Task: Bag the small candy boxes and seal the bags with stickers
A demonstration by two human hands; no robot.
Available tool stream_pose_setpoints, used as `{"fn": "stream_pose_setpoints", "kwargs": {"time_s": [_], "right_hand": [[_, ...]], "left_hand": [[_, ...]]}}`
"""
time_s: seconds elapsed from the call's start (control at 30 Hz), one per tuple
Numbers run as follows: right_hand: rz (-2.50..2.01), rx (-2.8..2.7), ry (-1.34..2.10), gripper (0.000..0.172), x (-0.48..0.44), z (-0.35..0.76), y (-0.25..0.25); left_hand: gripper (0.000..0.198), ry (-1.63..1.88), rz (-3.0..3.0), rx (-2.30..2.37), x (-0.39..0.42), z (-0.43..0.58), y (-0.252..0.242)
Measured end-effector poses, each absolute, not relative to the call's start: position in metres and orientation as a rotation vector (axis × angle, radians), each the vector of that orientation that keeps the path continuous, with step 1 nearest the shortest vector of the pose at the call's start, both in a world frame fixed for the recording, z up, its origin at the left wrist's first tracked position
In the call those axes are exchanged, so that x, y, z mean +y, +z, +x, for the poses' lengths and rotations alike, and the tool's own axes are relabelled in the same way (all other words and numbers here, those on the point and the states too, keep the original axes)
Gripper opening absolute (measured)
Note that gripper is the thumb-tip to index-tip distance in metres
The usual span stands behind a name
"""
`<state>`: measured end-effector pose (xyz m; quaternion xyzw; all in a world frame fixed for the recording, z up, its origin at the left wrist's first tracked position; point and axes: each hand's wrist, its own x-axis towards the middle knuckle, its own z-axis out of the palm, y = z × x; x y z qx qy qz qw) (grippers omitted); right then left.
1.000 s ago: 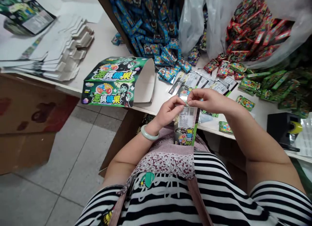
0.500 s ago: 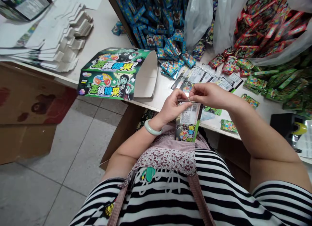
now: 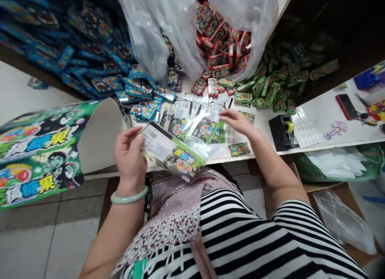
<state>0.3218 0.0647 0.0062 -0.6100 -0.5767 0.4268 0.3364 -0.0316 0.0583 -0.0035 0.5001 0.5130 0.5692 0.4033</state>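
Observation:
My left hand (image 3: 130,158), with a pale bangle at the wrist, pinches the upper left corner of a flat printed plastic packet (image 3: 171,152). The packet hangs tilted over the table's front edge, showing a white label and a green-and-black print. My right hand (image 3: 237,121) is apart from it, fingers stretched out at the right side of several similar packets (image 3: 207,128) fanned on the table. Nothing shows in its fingers. A small green candy box (image 3: 239,149) lies just below that hand.
A large green printed carton (image 3: 39,150) lies open at left. Behind are piles of blue boxes (image 3: 102,62), red boxes (image 3: 224,46) in a clear bag (image 3: 177,26), and green boxes (image 3: 270,88). A tape dispenser (image 3: 282,132) and a dark handheld device (image 3: 347,106) stand at right.
Both hands were together at the packet's top edge. My right hand has let go and moved right to the fanned packets; my left keeps the packet, now tilted. The view has turned right.

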Motion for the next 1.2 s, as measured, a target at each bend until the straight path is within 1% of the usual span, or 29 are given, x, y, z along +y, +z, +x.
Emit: {"fn": "stream_pose_setpoints", "kwargs": {"time_s": [0.03,0.07,0.1,0.17,0.27,0.4,0.47,0.53,0.6,0.67,0.7,0.77,0.8,0.87,0.93,1.0,1.07,1.13,1.17,1.2], "right_hand": [[-1.763,-1.494,0.841,0.021,0.066,0.348,0.001],[-1.916,-1.511,0.656,0.024,0.067,0.372,-0.005],[-2.057,-1.543,0.553,0.025,0.068,0.393,-0.011],[-2.236,-1.582,0.49,0.026,0.069,0.421,-0.024],[-2.284,-1.573,0.554,0.028,0.068,0.437,-0.04],[-2.079,-1.328,0.558,0.029,0.067,0.437,-0.048],[-1.911,-1.22,0.602,0.028,0.066,0.432,-0.043],[-1.734,-1.202,0.748,0.031,0.062,0.42,-0.031],[-1.574,-1.297,0.931,0.034,0.057,0.398,-0.015],[-1.444,-1.48,1.057,0.033,0.053,0.368,0.001],[-1.388,-1.582,1.1,0.032,0.051,0.352,0.007],[-1.284,-1.758,1.164,0.03,0.051,0.319,0.016],[-1.238,-1.816,1.19,0.031,0.052,0.304,0.018],[-1.179,-1.841,1.225,0.036,0.053,0.281,0.018],[-1.196,-1.767,1.159,0.043,0.052,0.268,0.014],[-1.263,-1.735,0.974,0.053,0.044,0.261,0.008],[-1.314,-1.823,0.751,0.072,0.033,0.254,0.0],[-1.337,-1.966,0.597,0.09,0.02,0.245,-0.009],[-1.342,-2.015,0.555,0.093,0.015,0.24,-0.013],[-1.344,-2.046,0.536,0.091,0.012,0.236,-0.016]], "left_hand": [[0.018,1.506,1.099,1.301,0.065,-0.033,-0.009],[0.022,1.542,0.947,1.298,0.071,-0.032,-0.015],[0.027,1.544,0.823,1.296,0.074,-0.03,-0.021],[0.037,1.456,0.714,1.314,0.075,-0.022,-0.031],[0.051,1.385,0.713,1.366,0.065,-0.013,-0.044],[0.064,1.275,0.858,1.428,0.052,-0.026,-0.059],[0.065,1.201,0.946,1.484,0.05,-0.038,-0.063],[0.066,1.122,1.096,1.58,0.048,-0.048,-0.063],[0.068,1.09,1.346,1.703,0.045,-0.05,-0.056],[0.068,1.101,1.602,1.745,0.039,-0.039,-0.042],[0.064,1.099,1.668,1.686,0.036,-0.03,-0.034],[0.051,0.969,1.617,1.385,0.031,-0.006,-0.018],[0.048,0.847,1.539,1.198,0.029,0.005,-0.011],[0.046,0.696,1.36,0.962,0.029,0.024,-0.003],[0.048,0.75,1.193,0.923,0.029,0.034,-0.003],[0.052,0.848,1.036,0.951,0.027,0.035,-0.009],[0.056,0.914,0.917,0.99,0.024,0.035,-0.017],[0.056,0.927,0.869,1.017,0.019,0.035,-0.025],[0.055,0.917,0.881,1.025,0.016,0.036,-0.028],[0.054,0.901,0.918,1.032,0.015,0.036,-0.029]]}}
